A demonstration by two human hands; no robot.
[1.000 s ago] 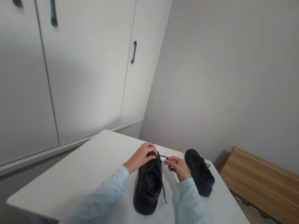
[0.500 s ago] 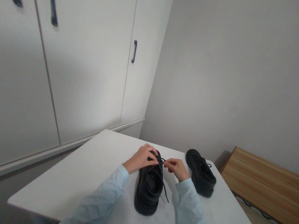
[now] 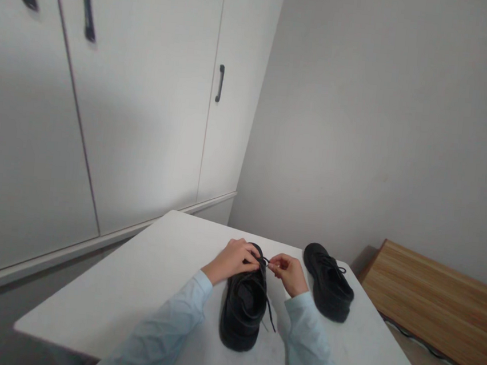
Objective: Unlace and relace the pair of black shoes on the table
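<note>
A black lace-up shoe (image 3: 240, 320) stands on the white table with its heel toward me. My left hand (image 3: 236, 260) lies over the shoe's front from the left, its fingers closed at the lacing. On the other side, my right hand (image 3: 289, 272) pinches a black shoelace (image 3: 265, 260) between thumb and fingertips, drawn out to the right of the shoe. A loose lace end hangs down the shoe's right side to the table. Exactly what the left fingertips grip is hard to make out.
A second black shoe (image 3: 330, 288), laced, rests near the table's right edge. The white table (image 3: 138, 287) reaches toward white cupboards (image 3: 155, 111) on the left and a grey wall behind. A wooden board (image 3: 434, 304) stands beyond the right edge, with a cable below it.
My right hand has shifted very slightly, still pinching the lace. The left hand stays over the shoe's lacing, and both shoes keep their places.
</note>
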